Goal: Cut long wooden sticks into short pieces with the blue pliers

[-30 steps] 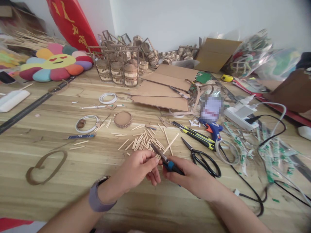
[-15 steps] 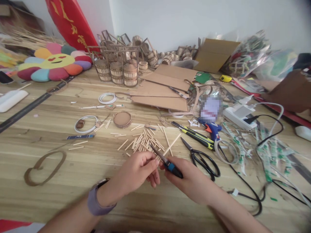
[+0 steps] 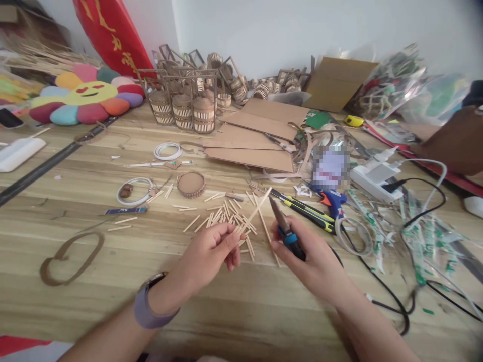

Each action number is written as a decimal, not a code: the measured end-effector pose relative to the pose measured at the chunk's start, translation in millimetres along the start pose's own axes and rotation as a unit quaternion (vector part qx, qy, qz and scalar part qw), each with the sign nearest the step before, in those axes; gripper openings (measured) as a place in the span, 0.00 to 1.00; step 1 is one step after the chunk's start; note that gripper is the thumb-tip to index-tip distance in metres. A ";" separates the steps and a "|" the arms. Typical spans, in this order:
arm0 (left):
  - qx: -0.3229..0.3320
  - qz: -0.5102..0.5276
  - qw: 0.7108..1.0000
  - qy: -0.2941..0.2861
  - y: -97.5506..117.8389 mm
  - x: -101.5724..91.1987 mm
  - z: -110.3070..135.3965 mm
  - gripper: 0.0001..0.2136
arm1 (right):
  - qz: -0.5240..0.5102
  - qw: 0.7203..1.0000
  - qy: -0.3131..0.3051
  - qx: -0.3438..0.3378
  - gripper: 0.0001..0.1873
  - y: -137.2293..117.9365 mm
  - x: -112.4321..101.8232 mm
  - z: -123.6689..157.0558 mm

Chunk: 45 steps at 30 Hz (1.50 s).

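Note:
My left hand [image 3: 213, 249] pinches a thin wooden stick [image 3: 259, 204] between thumb and fingers, and the stick points up and away to the right. In my right hand [image 3: 311, 256] is a knife [image 3: 280, 216] with a dark blade and a black and blue handle, its tip facing away from me. The blade is apart from the stick. Beneath and beyond my left hand lies a loose pile of short wooden sticks [image 3: 226, 213]. One longer stick [image 3: 266, 229] lies on the table between my hands. My right hand covers most of the black scissors.
A round cardboard piece with a braided rim [image 3: 191, 185] lies past the pile. Right of it are a yellow-black cutter [image 3: 307, 211], a blue glue gun [image 3: 334, 198], a tape roll [image 3: 353, 236] and cables. Small lidded baskets [image 3: 183, 110] and cardboard sheets [image 3: 249, 151] stand behind.
My right hand has moved right with the knife, away from my left hand. My left hand has shifted slightly left, still holding the stick. The scissors are now mostly hidden.

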<state>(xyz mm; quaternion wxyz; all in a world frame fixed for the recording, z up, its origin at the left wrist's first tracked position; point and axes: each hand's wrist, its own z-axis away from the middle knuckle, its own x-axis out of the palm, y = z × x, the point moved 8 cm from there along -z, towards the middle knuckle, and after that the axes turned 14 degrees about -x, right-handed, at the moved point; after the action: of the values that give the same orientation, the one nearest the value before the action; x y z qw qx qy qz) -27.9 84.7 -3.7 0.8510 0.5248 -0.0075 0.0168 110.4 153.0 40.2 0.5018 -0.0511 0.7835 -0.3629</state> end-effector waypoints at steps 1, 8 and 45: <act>-0.010 -0.012 1.000 -0.011 -3.1 3.2 -1.2 0.15 | 0.031 0.998 0.030 -0.039 0.06 -6.0 -3.3 -0.3; -0.021 -0.161 0.987 -0.012 -9.8 19.5 1.9 0.14 | 0.131 0.983 0.015 -0.131 0.10 -15.6 18.6 0.3; 0.029 -0.325 0.943 0.058 -3.6 19.3 3.5 0.15 | 0.034 0.999 0.020 -0.014 0.03 3.3 26.5 -0.6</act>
<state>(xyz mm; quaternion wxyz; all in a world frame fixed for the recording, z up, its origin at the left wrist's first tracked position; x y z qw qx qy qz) -8.4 80.4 -4.8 0.7936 0.5211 0.2133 -0.2306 97.9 144.0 18.4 0.4973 -0.0240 0.7997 -0.3356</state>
